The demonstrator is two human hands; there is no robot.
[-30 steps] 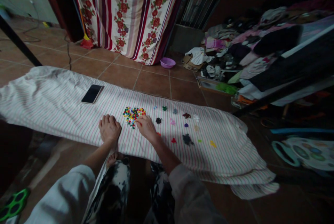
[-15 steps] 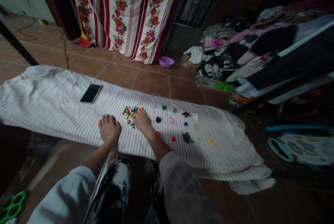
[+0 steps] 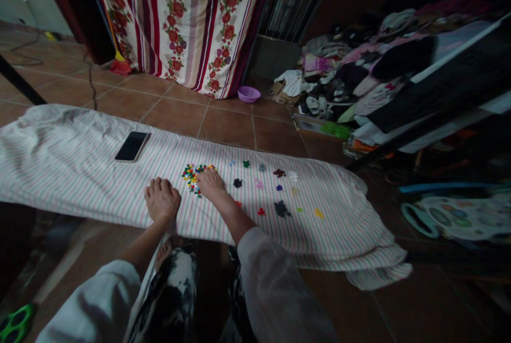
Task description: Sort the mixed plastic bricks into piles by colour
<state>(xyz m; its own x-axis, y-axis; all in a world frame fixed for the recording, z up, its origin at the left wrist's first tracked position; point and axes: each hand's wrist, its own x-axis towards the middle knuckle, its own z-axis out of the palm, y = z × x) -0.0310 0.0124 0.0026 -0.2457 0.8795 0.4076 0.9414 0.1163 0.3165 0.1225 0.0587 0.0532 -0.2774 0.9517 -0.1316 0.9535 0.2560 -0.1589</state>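
Note:
My left hand lies on the striped cloth, palm down with its fingers apart, and holds nothing. At the right edge of a mixed pile of small multicoloured pieces, my right hand reaches down with bent fingers. Its fingertips are hidden, so whatever they pinch does not show. To the right of that hand lie small single-colour groups, among them black pieces, green pieces, pink pieces, dark red pieces, dark grey pieces and yellow pieces. An orange-red group is partly behind my right forearm.
A phone lies on the cloth at the left. Beyond the cloth, a purple basin stands on the tiled floor by a flowered curtain. Heaped clothes fill the far right. A black bar slants at the right.
The whole view has shifted slightly, with things sitting a little further left. My right hand stays at the mixed pile; my left hand still rests on the cloth.

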